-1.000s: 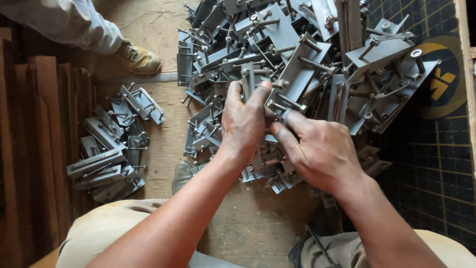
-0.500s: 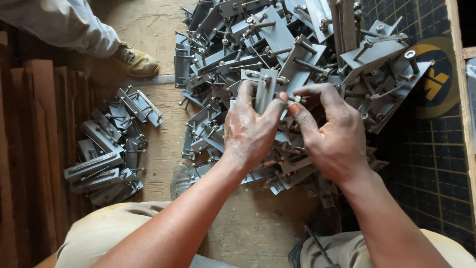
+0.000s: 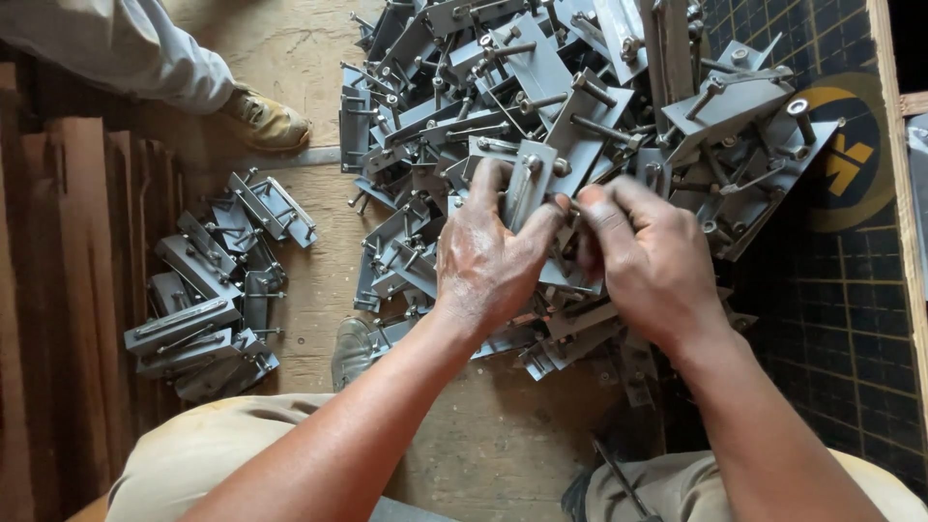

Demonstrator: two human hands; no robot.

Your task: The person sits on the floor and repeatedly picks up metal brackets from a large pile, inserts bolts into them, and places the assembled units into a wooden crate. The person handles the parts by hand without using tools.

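Note:
My left hand (image 3: 488,256) grips a grey metal bracket (image 3: 528,182) with a bolt through it, held upright over the big pile of similar brackets (image 3: 580,87). My right hand (image 3: 652,261) meets it from the right, its fingertips pinched at the bracket's side, on the bolt or its nut. What the fingers pinch is hidden.
A smaller heap of the same brackets (image 3: 208,290) lies to the left on the wooden floor (image 3: 309,58). Another person's trouser leg and tan shoe (image 3: 263,121) stand at the top left. Wooden planks (image 3: 58,290) run along the left; a dark grid mat (image 3: 841,290) covers the right.
Both hands have lifted the bracket slightly up from the pile, and my right hand's fingers have shifted to pinch at its side.

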